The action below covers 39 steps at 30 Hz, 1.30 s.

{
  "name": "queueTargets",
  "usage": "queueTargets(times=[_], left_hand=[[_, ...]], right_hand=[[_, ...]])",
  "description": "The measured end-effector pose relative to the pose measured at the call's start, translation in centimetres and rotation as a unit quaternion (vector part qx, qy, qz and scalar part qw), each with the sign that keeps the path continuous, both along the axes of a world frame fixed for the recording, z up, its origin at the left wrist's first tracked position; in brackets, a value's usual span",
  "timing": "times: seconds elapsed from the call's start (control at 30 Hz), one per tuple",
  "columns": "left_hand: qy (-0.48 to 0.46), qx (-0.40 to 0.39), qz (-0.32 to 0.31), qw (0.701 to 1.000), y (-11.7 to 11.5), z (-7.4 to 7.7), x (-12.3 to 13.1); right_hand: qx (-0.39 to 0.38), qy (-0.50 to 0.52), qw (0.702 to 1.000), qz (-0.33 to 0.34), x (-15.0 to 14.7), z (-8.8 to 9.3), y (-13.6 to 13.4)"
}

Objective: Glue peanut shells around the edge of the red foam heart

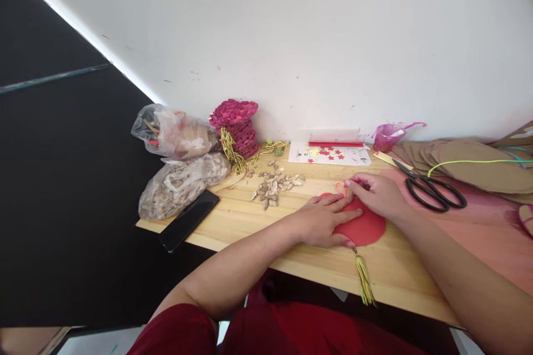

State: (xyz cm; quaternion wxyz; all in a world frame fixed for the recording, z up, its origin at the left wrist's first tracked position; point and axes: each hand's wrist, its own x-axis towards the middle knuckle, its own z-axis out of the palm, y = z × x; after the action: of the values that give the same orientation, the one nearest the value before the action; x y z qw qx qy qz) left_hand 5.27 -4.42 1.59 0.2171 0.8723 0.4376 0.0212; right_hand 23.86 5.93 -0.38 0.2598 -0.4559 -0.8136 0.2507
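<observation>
A round red disc (366, 227) lies on the wooden table close to the front edge. My left hand (322, 221) rests flat over its left side, fingers spread and pressing on it. At the disc's far edge an orange cord loop (341, 189) sticks out. My right hand (372, 191) has its thumb and fingertips pinched together on this loop, and the exact grip is partly hidden. From the disc's near edge a yellow-green tassel (365, 280) hangs over the table edge.
Peanut shells (272, 186) lie loose left of the disc. Behind are star stickers (328, 154) on white paper and a pink-stained cup (387, 137). Black scissors (433, 191) and cardboard discs (478, 163) sit right. Plastic bags (179, 183), a phone (189, 221) and stacked magenta pieces (241, 133) occupy the left.
</observation>
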Motion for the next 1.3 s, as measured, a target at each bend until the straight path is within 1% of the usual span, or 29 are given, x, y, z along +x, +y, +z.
queueTargets(times=[0.13, 0.2, 0.27, 0.33, 0.4, 0.43, 0.5, 0.53, 0.57, 0.6, 0.63, 0.67, 0.7, 0.77, 0.9, 1.17, 1.3], left_hand=[[0.000, -0.016, 0.002, 1.000, 0.1, 0.3, 0.0], [-0.002, -0.009, 0.008, 1.000, -0.1, 0.5, 0.2], [-0.016, 0.016, 0.022, 1.000, -0.6, 0.8, 0.0], [-0.049, 0.062, 0.058, 0.995, -1.4, 1.3, -0.9], [-0.090, 0.126, 0.128, 0.980, -2.3, 1.9, -3.2], [-0.095, 0.161, 0.183, 0.965, -2.8, 2.3, -4.8], [-0.049, 0.232, 0.279, 0.931, -3.8, 2.9, -8.9], [-0.009, 0.260, 0.334, 0.906, -4.3, 3.2, -11.0], [0.036, 0.273, 0.379, 0.883, -4.9, 3.3, -13.2], [0.083, 0.267, 0.415, 0.866, -5.4, 3.3, -15.1], [0.123, 0.250, 0.443, 0.852, -5.8, 3.1, -16.8], [0.136, 0.244, 0.459, 0.843, -6.3, 2.9, -18.1], [0.141, 0.241, 0.468, 0.838, -6.6, 2.5, -19.2], [0.145, 0.240, 0.480, 0.831, -7.0, 1.5, -20.4], [0.143, 0.246, 0.486, 0.827, -6.8, 0.0, -21.0], [0.133, 0.250, 0.479, 0.831, -5.7, -0.9, -21.7], [0.134, 0.260, 0.478, 0.828, -5.4, -1.5, -21.4]], right_hand=[[0.007, -0.010, 1.000, 0.005, 0.1, 0.1, 0.1], [0.009, -0.014, 1.000, 0.009, 0.1, 0.2, 0.1], [0.011, -0.016, 1.000, 0.010, 0.2, 0.3, 0.2], [0.011, -0.017, 1.000, 0.008, 0.2, 0.2, 0.2], [0.007, -0.018, 1.000, 0.004, 0.2, 0.1, 0.3], [0.004, -0.018, 1.000, 0.001, 0.2, 0.0, 0.3], [-0.001, -0.017, 1.000, -0.002, 0.1, -0.1, 0.4], [-0.003, -0.017, 1.000, -0.003, 0.1, -0.2, 0.4], [-0.004, -0.016, 1.000, -0.004, 0.1, -0.2, 0.4], [-0.005, -0.016, 1.000, -0.004, 0.1, -0.2, 0.4], [-0.005, -0.017, 1.000, -0.004, 0.1, -0.2, 0.4], [-0.005, -0.017, 1.000, -0.004, 0.2, -0.2, 0.5], [-0.005, -0.018, 1.000, -0.005, 0.2, -0.2, 0.5], [-0.006, -0.019, 1.000, -0.006, 0.2, -0.3, 0.5], [-0.007, -0.024, 1.000, -0.008, 0.3, -0.4, 0.5], [0.000, -0.032, 0.999, -0.009, 0.5, -0.4, 0.7], [0.020, -0.025, 0.999, 0.003, 0.5, -0.6, 0.9]])
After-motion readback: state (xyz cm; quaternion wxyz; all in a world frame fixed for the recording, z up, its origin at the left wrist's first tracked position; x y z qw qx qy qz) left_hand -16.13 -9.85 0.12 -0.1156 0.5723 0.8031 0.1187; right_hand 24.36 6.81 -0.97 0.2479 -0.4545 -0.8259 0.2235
